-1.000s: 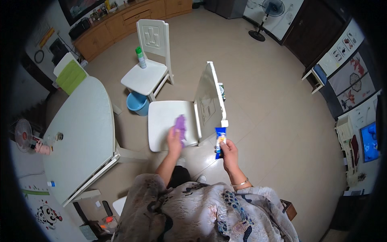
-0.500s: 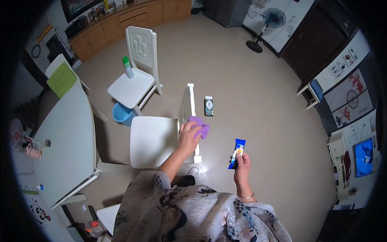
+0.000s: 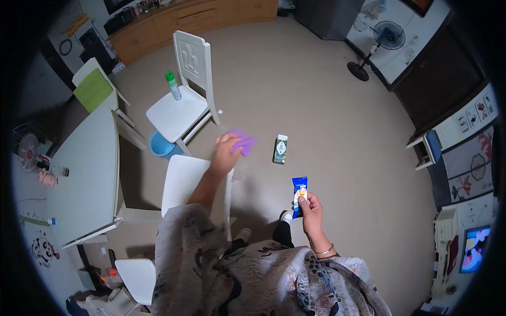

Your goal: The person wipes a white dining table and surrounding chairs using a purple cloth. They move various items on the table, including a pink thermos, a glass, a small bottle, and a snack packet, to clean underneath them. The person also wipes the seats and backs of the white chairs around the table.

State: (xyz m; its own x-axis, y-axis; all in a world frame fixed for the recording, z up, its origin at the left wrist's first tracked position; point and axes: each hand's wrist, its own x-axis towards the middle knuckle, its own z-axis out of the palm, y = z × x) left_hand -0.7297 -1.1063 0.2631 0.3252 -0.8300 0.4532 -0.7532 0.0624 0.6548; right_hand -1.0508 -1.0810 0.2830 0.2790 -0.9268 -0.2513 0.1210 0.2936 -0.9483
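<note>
Left hand (image 3: pixel 225 154) and purple cloth (image 3: pixel 243 145), shifted up and left in the frame since half a second ago

Also moved: right hand (image 3: pixel 310 210) with blue packet (image 3: pixel 299 196), now a little further left in the frame.

1. Patterned garment (image 3: pixel 258 279), grey, bottom centre of the frame, nearest the camera.
2. Right hand, lower centre-right; thumb and fingers clamped on the blue packet, held upright with its top end clear of the hand.
3. Left hand, centre-left; fingers closed on the purple cloth, which is bunched, slightly blurred and juts out to the right. Contact with the chair beneath: cannot tell.
4. White chair (image 3: pixel 182 181), below and left of that hand; backrest seen edge-on, partly hidden by arm and sleeve.
5. Carton (image 3: pixel 280 149), dark with white top, on the floor at the centre.
6. Bucket (image 3: pixel 164 147), light blue, left of centre, beside the second chair (image 3: pixel 179 115), white.
7. Spray can (image 3: pixel 173 87), green cap, upright on the second chair's seat.
8. Table (image 3: pixel 87 174), pale top, left side of the frame.
9. Standing fan (image 3: pixel 389 36), upper right.
10. Cabinet (image 3: pixel 200 20), wooden, along the top edge.
</note>
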